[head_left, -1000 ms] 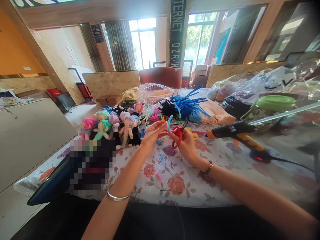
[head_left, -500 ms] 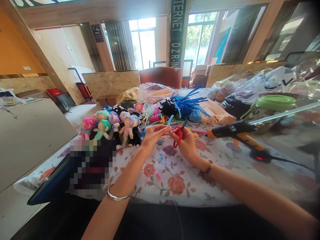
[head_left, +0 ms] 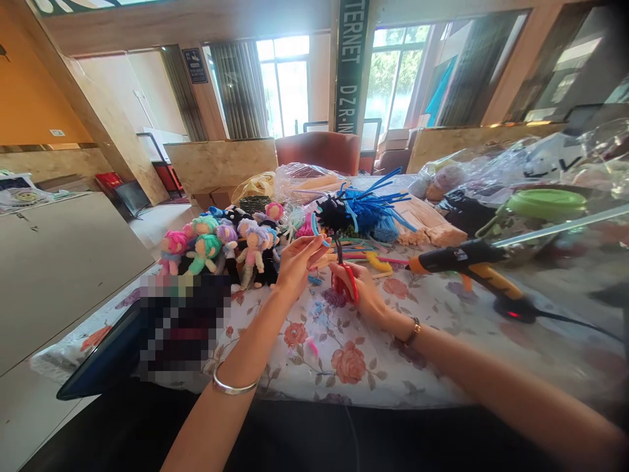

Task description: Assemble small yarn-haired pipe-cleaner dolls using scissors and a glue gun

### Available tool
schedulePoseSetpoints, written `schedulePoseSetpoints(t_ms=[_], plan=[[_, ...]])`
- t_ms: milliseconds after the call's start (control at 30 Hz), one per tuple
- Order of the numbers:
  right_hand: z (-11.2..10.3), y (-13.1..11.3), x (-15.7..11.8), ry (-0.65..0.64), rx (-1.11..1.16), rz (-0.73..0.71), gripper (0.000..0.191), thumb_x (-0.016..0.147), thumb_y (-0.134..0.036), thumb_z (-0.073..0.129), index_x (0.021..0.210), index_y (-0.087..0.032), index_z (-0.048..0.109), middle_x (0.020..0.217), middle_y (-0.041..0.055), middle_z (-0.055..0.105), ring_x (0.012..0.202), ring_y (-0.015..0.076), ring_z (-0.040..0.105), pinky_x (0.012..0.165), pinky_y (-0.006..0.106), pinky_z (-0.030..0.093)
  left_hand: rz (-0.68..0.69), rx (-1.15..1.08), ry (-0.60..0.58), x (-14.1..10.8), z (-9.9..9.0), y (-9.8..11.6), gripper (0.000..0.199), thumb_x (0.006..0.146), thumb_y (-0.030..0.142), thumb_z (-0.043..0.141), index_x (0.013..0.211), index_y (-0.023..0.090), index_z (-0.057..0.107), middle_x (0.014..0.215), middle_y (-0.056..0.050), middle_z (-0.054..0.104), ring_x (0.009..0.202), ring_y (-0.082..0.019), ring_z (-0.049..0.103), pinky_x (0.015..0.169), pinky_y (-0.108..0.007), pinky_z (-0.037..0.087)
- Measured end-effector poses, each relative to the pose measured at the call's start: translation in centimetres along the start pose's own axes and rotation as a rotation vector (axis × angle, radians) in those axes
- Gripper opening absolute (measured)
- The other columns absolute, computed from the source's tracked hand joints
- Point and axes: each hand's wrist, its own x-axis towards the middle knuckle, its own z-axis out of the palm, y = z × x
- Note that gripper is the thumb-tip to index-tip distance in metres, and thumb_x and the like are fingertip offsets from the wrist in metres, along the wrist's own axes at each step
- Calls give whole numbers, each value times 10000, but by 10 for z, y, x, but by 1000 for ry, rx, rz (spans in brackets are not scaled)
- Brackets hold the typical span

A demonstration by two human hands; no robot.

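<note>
Between its fingertips my left hand (head_left: 296, 267) pinches a short blue fuzzy stem (head_left: 315, 227), which curves upward. My right hand (head_left: 365, 292) is wrapped round red-handled scissors (head_left: 351, 283). Their dark blades (head_left: 338, 248) point up, just right of the blue stem. Whether the blades touch the stem cannot be made out. Beneath both hands lies a flowered tablecloth (head_left: 314, 373) with small blue and pink scraps. Yarn-haired dolls (head_left: 205, 248) stand grouped left of my left hand. Behind my hands are blue fuzzy stems (head_left: 366, 208) in a bundle.
A black and orange glue gun (head_left: 466, 262) lies at the right with its cable trailing right. Behind it are a green-lidded container (head_left: 548, 204) and clear plastic bags (head_left: 515, 164). Peach stems (head_left: 425, 223) lie at the back. A dark blue tray-like object (head_left: 105, 351) sits at the left edge.
The scissors have turned in my right hand, so the blades now point upward, and that hand has lowered slightly. The blue stem in my left hand has shifted left and now bends over.
</note>
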Motion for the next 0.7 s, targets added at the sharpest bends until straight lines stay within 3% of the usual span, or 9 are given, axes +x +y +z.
schedulePoseSetpoints(t_ms=[133, 700], plan=[[1, 4, 0, -24, -36, -28, 488, 758, -627, 538, 595, -184, 413, 543, -36, 406, 494, 80, 321, 465, 235, 246, 40, -26, -7, -1, 1, 0, 243, 525, 255, 834, 641, 142, 654, 750, -15, 712, 755, -139, 691, 836, -277, 510], [4, 5, 1, 21, -206, -70, 470, 757, -631, 501, 650, -194, 365, 619, -29, 377, 573, 100, 301, 508, 248, 249, 68, 49, -24, -4, 2, 1, 265, 531, 293, 826, 633, 146, 631, 768, -7, 697, 870, -159, 682, 864, -293, 515]])
